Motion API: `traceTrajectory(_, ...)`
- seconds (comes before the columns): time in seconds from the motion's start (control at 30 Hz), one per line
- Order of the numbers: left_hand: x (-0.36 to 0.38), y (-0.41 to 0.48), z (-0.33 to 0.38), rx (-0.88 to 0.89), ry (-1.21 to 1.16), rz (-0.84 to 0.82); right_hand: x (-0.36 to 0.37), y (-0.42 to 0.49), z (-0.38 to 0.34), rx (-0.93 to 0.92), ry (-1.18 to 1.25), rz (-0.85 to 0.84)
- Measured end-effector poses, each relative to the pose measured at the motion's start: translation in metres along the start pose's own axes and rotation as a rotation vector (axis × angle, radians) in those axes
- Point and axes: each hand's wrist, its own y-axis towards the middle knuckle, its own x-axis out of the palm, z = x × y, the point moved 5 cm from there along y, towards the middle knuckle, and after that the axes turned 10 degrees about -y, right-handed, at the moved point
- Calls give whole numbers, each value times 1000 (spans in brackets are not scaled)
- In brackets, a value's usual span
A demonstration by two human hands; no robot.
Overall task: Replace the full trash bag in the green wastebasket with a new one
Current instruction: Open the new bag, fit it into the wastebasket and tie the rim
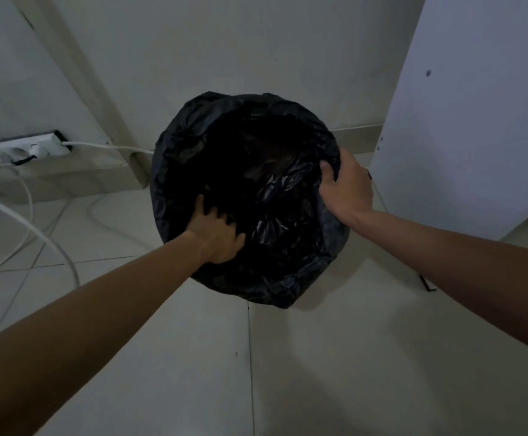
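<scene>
A black trash bag (250, 127) lines a round wastebasket on the floor and is folded down over its rim, so the basket's green wall is fully hidden. The bag's inside is dark, with crumpled plastic showing near the middle. My left hand (215, 231) grips the bag's edge at the near left rim, fingers curled over into the opening. My right hand (346, 187) grips the bag at the right rim, thumb inside and fingers wrapped around the outside.
A white power strip (26, 149) with a plug lies by the wall at left, and white cables (52, 243) loop across the tiled floor. A white cabinet panel (464, 121) stands close on the right. The wall rises right behind the basket.
</scene>
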Motion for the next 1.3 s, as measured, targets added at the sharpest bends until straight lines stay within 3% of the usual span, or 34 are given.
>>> traceTrajectory(0.1,-4,-15,34,211,-120,138,0,4,-3,2,1,14)
traceTrajectory(0.17,-5,-27,58,342,-171,146,1,8,-4,15,-19,23)
traceTrajectory(0.33,1,-27,73,492,-164,170,3,11,-4,48,12,17)
traceTrajectory(0.57,4,-28,73,461,-361,202,5,-30,-9,167,105,56)
traceTrajectory(0.7,-10,-30,75,403,-450,211,32,-59,-7,328,231,-129)
traceTrajectory(0.83,-27,-34,78,387,-547,174,27,-42,-13,315,253,-115)
traceTrajectory(0.93,-36,-29,71,383,-414,155,16,-23,-14,296,209,-94)
traceTrajectory(1.1,-40,-11,37,283,88,295,-3,6,-22,120,45,-118)
traceTrajectory(1.3,-26,-8,-38,-113,323,58,-23,27,-35,-59,-54,-140)
